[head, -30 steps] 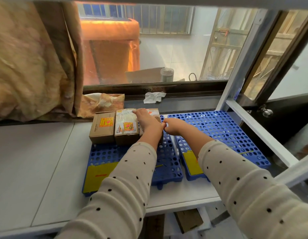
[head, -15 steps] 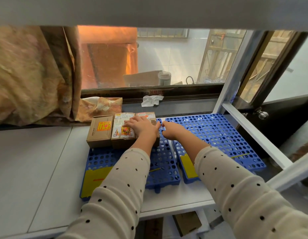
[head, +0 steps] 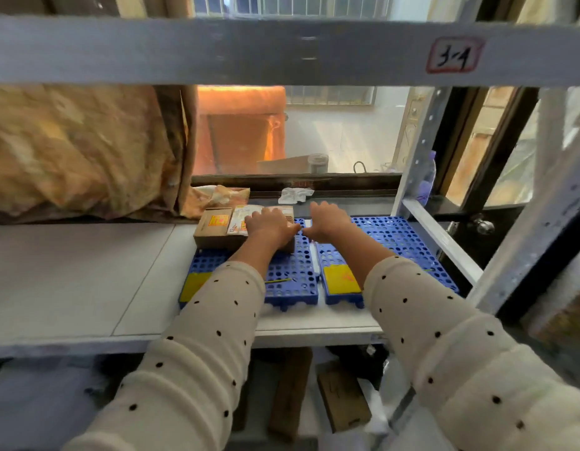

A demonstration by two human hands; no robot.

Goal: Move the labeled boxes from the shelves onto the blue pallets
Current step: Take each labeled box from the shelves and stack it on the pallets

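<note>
**Both hands at the boxes on the left pallet**

White shelf board (head: 87, 278) runs across my view inside a grey metal rack, with a window behind it and a rumpled tan cloth (head: 74, 148) bunched along the far left edge. Above, the rack's upper beam (head: 217, 50) carries a handwritten tag (head: 453, 55) outlined in red.

Two blue pallets sit side by side at the shelf's right end. On the left pallet (head: 291, 281), three labeled boxes stand in a row along its far edge, touching one another. I see the brown box (head: 213, 227) at the left end with a yellow and red label on top, the middle box (head: 239, 219) with a pale printed label, and the right box (head: 287, 213) mostly hidden by the hand.

The left hand (head: 270, 224) lies palm down over the middle and right boxes, fingers straight and spread, pressing on their tops. The right hand (head: 329, 219) reaches just beside it, over the gap between the pallets near their far edge, fingers relaxed and holding nothing; I cannot tell whether it touches the right box. The right pallet (head: 402, 236) has a yellow label (head: 340, 278) at its near left corner. A crumpled white tissue (head: 293, 194) lies on the window ledge behind the hands. Both sleeves are cream with black dots.
</note>
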